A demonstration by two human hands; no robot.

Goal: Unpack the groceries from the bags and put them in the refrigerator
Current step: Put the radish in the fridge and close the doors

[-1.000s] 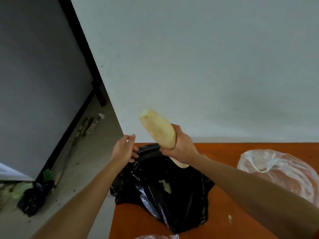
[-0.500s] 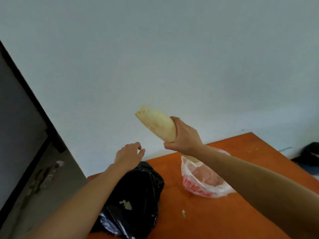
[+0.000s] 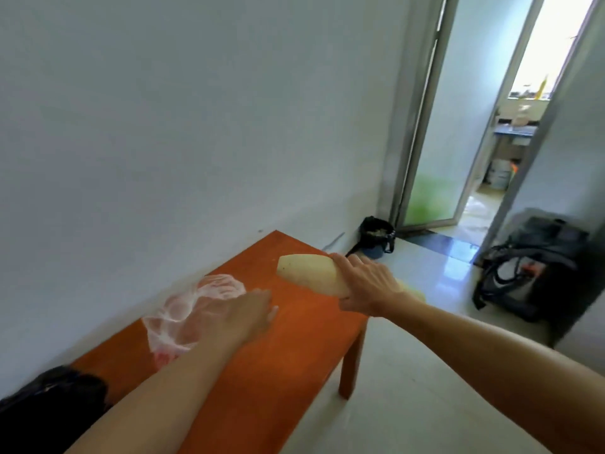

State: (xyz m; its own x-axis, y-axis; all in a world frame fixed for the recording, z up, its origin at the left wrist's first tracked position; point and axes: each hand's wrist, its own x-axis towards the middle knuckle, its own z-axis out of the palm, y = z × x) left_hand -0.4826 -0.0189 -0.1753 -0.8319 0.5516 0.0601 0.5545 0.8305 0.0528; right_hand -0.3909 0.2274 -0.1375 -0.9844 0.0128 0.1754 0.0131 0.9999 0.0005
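A pale wall (image 3: 196,109) is seen filling most of the view; an open doorway (image 3: 474,142) is set at its right end, and a bright room is visible through it. A light tiled floor (image 3: 425,388) is spread below the doorway; a dark heap of bags and straps (image 3: 537,267) is lying on it at the right, and a small dark bin (image 3: 376,235) is placed in the corner beside the door frame.

An orange table (image 3: 294,339) is stood against the wall, one leg being shown at its near right corner. A black bag (image 3: 49,407) is laid on the table's left end, partly cut off by the frame; a clear plastic bag (image 3: 193,309) with reddish contents is laid further along the table, against the wall side, well apart from the black one.

The right hand (image 3: 370,286) is clenched around the thick end of a long pale root vegetable (image 3: 311,271); the vegetable is held in the air above the table's far end, its blunt tip pointed left. The left hand (image 3: 252,309) is seen blurred, released and holding nothing, its fingers loosely extended just beside the clear bag; whether the bag is touched cannot be told.
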